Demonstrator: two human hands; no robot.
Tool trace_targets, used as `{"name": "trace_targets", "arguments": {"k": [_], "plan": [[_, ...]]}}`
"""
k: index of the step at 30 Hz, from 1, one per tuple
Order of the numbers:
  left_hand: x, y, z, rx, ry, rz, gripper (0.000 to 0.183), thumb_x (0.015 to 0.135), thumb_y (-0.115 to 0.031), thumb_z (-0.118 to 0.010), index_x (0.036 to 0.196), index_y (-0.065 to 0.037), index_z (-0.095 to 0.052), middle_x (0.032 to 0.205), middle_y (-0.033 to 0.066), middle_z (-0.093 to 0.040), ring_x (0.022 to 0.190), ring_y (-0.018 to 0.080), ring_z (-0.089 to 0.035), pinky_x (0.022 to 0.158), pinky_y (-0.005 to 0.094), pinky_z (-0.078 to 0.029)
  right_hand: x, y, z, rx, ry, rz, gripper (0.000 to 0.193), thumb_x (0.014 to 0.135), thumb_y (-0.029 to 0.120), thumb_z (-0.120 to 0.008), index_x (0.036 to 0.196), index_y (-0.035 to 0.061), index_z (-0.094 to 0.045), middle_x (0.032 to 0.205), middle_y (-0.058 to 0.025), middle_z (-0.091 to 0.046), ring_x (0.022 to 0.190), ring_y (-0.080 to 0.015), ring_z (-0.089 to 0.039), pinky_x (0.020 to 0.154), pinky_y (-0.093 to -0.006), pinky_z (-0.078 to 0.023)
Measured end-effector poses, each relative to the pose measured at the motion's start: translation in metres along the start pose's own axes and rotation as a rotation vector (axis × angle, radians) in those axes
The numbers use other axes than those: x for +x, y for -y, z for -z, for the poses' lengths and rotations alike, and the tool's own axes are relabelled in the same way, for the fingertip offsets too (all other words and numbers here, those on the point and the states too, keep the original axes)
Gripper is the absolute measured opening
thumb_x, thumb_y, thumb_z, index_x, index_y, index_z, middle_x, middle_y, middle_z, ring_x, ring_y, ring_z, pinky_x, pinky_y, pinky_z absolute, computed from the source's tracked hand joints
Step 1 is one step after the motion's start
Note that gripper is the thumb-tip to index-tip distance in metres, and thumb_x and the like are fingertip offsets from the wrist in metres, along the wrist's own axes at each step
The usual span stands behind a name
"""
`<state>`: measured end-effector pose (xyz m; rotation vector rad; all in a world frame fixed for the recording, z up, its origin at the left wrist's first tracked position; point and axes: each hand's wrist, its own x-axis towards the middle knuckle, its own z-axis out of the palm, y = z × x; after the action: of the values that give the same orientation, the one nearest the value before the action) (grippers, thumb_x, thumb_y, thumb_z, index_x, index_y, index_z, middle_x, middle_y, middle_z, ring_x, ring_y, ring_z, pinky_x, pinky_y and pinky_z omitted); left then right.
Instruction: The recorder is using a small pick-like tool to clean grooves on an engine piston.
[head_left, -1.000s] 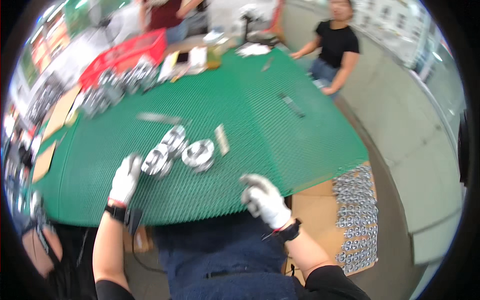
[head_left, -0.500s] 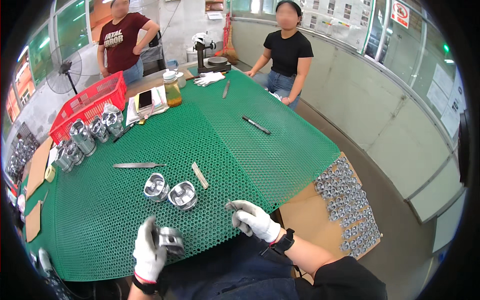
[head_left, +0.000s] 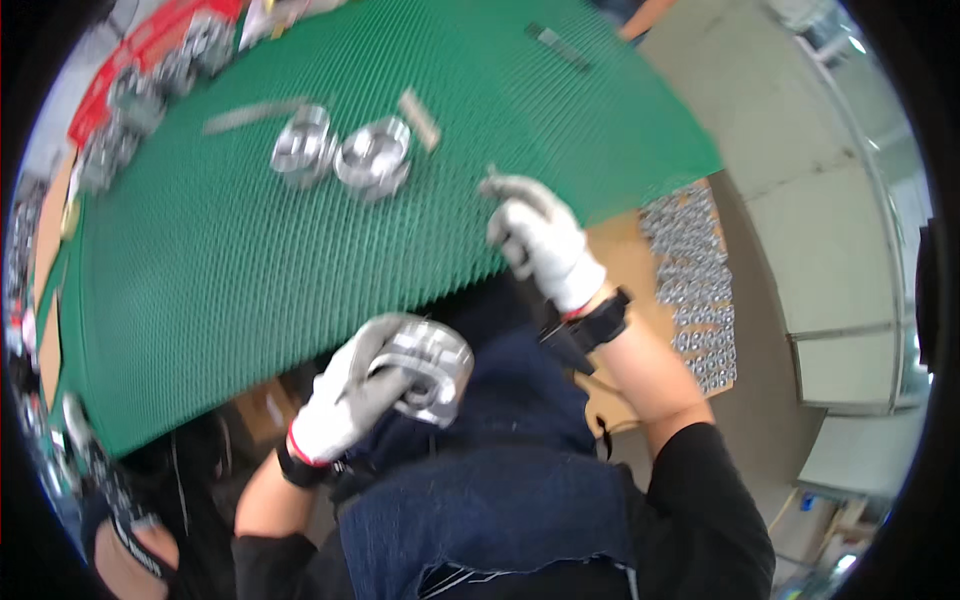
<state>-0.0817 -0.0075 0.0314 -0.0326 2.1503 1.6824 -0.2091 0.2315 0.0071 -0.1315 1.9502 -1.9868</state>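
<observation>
My gloved left hand [head_left: 350, 390] grips a shiny metal piston [head_left: 440, 372] over my lap, just off the near edge of the green mat [head_left: 230, 270]. The piston's open, hollow side faces partly up. Over the mat's right edge, my gloved right hand [head_left: 540, 240] has its fingers curled around something thin. Only a blurred tip shows past the fingers, so its kind is unclear. Farther in, a piston [head_left: 302, 148] and a second piston [head_left: 374, 158] stand side by side. A flat file [head_left: 252, 115] lies behind them, and a short pale strip [head_left: 420, 120] lies to their right.
More pistons [head_left: 135, 100] stand at the far left by a red crate [head_left: 150, 40]. A black marker [head_left: 558, 46] lies on the far mat. Right of the mat, many small metal parts [head_left: 690, 280] sit in rows on cardboard [head_left: 625, 270]. Another person's arm [head_left: 648, 17] shows at the top.
My view has tipped down, so the mat sits higher in the picture. My left hand has carried its piston from over the mat to above my lap. My right hand keeps its curled grip.
</observation>
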Motion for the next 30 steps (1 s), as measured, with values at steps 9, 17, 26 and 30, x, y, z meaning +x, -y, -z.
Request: {"name": "trace_targets", "arguments": {"k": [9, 17, 26, 30], "plan": [[-0.042, 0.031, -0.017, 0.18, 0.167, -0.151, 0.047, 0.075, 0.001, -0.061, 0.122, 0.002, -0.056, 0.112, 0.018, -0.066, 0.106, 0.0316, -0.066, 0.09, 0.0385, -0.053, -0.039, 0.003, 0.003, -0.983, 0.874, 0.62, 0.021, 0.086, 0.033, -0.064, 0.081, 0.0124, -0.067, 0.068, -0.0054, -0.061, 0.064, -0.0264, -0.064, 0.06, -0.0388, -0.05], [-0.023, 0.003, -0.043, 0.385, 0.251, -0.174, 0.052, 0.071, -0.001, -0.066, 0.122, -0.002, -0.056, 0.112, 0.0159, -0.066, 0.101, 0.0355, -0.066, 0.086, 0.0391, -0.054, -0.045, -0.013, 0.015, -0.873, 0.942, 0.633, 0.026, 0.086, 0.035, -0.063, 0.076, 0.0117, -0.066, 0.067, -0.006, -0.062, 0.065, -0.0276, -0.064, 0.058, -0.0391, -0.051], [-0.023, 0.003, -0.05, 0.405, 0.279, -0.079, 0.054, 0.066, 0.001, -0.064, 0.12, -0.002, -0.056, 0.112, 0.015, -0.066, 0.099, 0.036, -0.066, 0.084, 0.0389, -0.053, -0.072, -0.023, 0.037, -0.903, 1.02, 0.53, 0.029, 0.084, 0.038, -0.065, 0.072, 0.0126, -0.061, 0.063, -0.0051, -0.058, 0.059, -0.0271, -0.063, 0.055, -0.0395, -0.051], [-0.031, 0.015, -0.043, 0.346, 0.206, -0.115, 0.057, 0.068, 0.0, -0.064, 0.124, -0.002, -0.053, 0.111, 0.0149, -0.066, 0.097, 0.033, -0.067, 0.083, 0.0373, -0.053, -0.084, -0.04, 0.034, -0.83, 1.019, 0.488, 0.029, 0.084, 0.038, -0.065, 0.072, 0.013, -0.059, 0.065, -0.0053, -0.057, 0.061, -0.0262, -0.064, 0.054, -0.0395, -0.05]]}}
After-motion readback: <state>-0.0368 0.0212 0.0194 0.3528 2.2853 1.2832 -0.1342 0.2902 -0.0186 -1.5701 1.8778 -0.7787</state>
